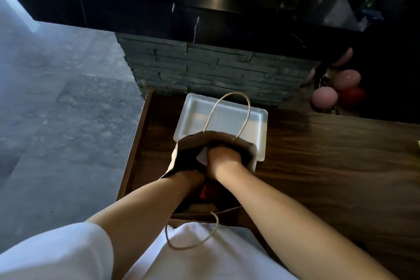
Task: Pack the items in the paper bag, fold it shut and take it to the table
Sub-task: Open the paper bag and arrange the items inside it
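Note:
A brown paper bag point(247, 150) with twine handles stands open on the wooden counter point(329, 154), right in front of me. Both my hands reach down into its mouth. My right hand point(223, 158) is curled around a white item point(203, 156) inside the bag. My left hand point(189, 178) is sunk deeper; its fingers are hidden in the dark interior, so its grip cannot be made out. Something red point(205, 192) shows inside the bag between my forearms. Behind the bag lies a white foam tray point(197, 109), partly covered by the bag's far wall.
A dark stone-clad pillar point(204, 68) carries a black raised counter point(136, 11) just beyond the tray. Pink and red balloons point(336, 91) sit at the right. Grey tiled floor point(56, 109) drops away past the counter's left edge.

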`<state>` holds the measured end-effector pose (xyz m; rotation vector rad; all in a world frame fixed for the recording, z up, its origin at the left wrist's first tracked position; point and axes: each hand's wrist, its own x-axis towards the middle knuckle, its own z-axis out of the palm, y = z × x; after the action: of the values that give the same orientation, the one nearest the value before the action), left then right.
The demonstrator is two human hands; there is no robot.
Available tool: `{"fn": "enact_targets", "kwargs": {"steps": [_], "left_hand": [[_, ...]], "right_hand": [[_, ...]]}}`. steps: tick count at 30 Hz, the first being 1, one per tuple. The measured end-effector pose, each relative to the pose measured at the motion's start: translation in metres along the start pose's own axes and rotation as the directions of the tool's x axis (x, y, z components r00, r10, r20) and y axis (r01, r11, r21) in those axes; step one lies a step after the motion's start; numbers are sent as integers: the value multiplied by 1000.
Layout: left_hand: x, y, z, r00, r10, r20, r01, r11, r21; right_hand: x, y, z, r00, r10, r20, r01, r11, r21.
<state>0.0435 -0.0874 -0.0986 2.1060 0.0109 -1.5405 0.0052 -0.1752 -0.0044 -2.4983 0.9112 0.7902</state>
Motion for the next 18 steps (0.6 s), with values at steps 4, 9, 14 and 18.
{"fn": "enact_targets", "kwargs": {"steps": [4,9,14,18], "left_hand": [[12,-6,-6,994,31,106,-49,984,173],[4,4,-26,995,-43,89,17,963,271],[2,14,-43,993,-14,119,-6,987,163],[6,18,-51,958,-122,261,90,987,133]], "right_hand": [[-28,13,-18,993,12,-114,-11,1000,9],[-61,30,-21,965,19,-260,6,996,93],[-68,35,-16,967,32,-253,13,985,173],[-65,40,-17,984,35,-176,8,971,238]]}}
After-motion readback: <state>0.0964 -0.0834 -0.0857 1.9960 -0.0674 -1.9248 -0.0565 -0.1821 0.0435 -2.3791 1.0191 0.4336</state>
